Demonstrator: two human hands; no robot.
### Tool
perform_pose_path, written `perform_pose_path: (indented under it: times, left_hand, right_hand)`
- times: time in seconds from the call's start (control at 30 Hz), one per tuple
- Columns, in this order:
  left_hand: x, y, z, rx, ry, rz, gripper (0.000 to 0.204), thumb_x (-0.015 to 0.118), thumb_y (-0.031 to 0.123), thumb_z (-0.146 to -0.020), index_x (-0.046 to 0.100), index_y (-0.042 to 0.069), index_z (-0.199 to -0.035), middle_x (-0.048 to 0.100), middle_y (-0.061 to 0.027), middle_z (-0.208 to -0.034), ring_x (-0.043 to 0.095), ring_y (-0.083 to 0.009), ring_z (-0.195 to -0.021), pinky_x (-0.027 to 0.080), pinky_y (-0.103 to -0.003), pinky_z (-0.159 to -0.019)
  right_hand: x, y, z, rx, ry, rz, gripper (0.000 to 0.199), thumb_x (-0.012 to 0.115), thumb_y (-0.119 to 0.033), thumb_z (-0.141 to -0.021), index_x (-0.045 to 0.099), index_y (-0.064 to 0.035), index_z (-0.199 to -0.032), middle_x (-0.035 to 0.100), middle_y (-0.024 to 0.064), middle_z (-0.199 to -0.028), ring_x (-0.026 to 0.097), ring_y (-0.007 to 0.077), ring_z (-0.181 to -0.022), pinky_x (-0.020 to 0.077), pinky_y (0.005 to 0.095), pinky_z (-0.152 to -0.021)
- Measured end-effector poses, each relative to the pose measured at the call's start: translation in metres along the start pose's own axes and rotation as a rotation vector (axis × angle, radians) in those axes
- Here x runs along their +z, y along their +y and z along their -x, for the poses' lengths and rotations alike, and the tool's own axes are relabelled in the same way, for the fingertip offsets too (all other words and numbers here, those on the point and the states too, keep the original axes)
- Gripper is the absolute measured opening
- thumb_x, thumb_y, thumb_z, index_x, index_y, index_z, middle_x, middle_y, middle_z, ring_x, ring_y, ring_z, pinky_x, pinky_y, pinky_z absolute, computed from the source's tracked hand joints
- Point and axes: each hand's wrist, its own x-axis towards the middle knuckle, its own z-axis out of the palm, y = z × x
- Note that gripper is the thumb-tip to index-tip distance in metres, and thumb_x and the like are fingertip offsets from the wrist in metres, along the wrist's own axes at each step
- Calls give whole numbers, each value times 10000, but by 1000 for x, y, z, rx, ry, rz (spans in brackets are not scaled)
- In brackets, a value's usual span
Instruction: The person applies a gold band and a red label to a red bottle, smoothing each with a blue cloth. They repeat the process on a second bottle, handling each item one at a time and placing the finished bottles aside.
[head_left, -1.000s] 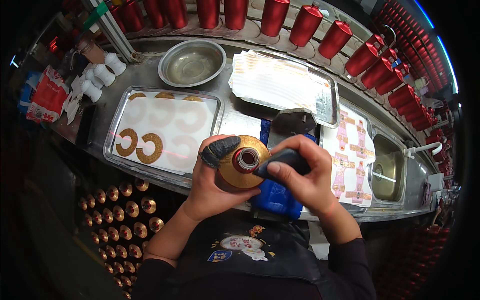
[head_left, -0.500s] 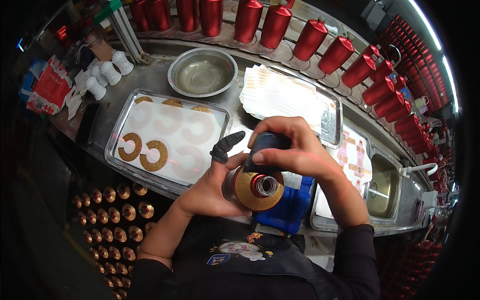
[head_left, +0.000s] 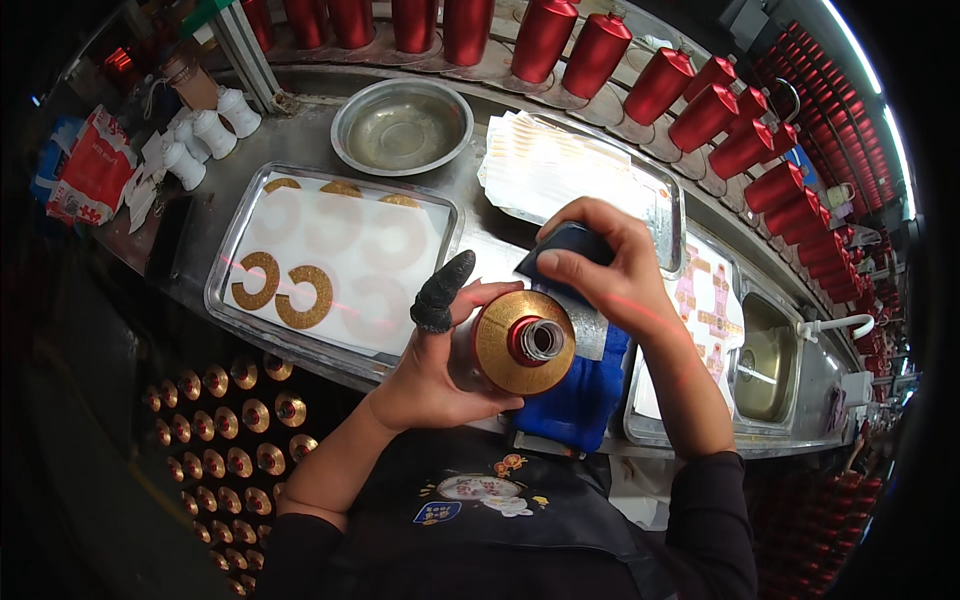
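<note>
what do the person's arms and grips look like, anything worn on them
The forearms are bare below plain black sleeves that stop well short of the wrists. The left grip is a bare hand apart from a black, rough-textured cover on one finger. Nothing worn shows on the right grip.

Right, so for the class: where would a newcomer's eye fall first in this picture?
Probably on the gold-topped bottle, uncapped, in the left hand near the middle. Then perhaps the red bottles curving along the top and down the right, and the gold C-shapes on a metal tray at left.
</note>
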Motion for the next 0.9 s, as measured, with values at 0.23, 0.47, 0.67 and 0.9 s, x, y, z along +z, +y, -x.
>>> perform_pose_path:
  times: [0.23, 0.47, 0.67, 0.9]
  left_hand:
    - [21, -27, -4, 439, 236, -199, 900, 933, 126, -670, 488, 43, -1447, 485, -214, -1448, 533, -356, -1331, 449, -428, -1106]
    - [58, -38, -3, 348, 543, -384, 929, 915, 264, -727, 418, 34, -1478, 476, -217, -1396, 526, -372, -1277, 462, -436, -1058]
    - [39, -57, 3, 170, 629, -303, 837, 930, 242, -661, 459, 42, -1324, 444, -189, -1309, 492, -374, -1211, 419, -459, -1044]
    - [-2, -70, 12, 186, 269, -509, 934, 950, 267, -664, 433, 33, -1405, 524, -194, -1328, 553, -359, -1230, 457, -453, -1047]
  right_hand:
    - [5, 7, 62, -367, 223, 239, 274, 810, 53, -647, 753, -45, -896, 683, 89, -815, 634, 258, -782, 490, 362, -777]
    - [53, -11, 115, -654, 166, 501, 320, 799, 14, -688, 771, -76, -994, 668, 70, -887, 616, 269, -792, 499, 349, -679]
    - [76, -10, 88, -566, 286, 636, 333, 746, -27, -669, 762, -90, -995, 616, 52, -848, 603, 283, -801, 477, 381, -669]
    - [89, -9, 80, -627, 199, 547, 297, 734, -23, -687, 743, -59, -981, 567, 46, -780, 589, 258, -732, 488, 359, -636]
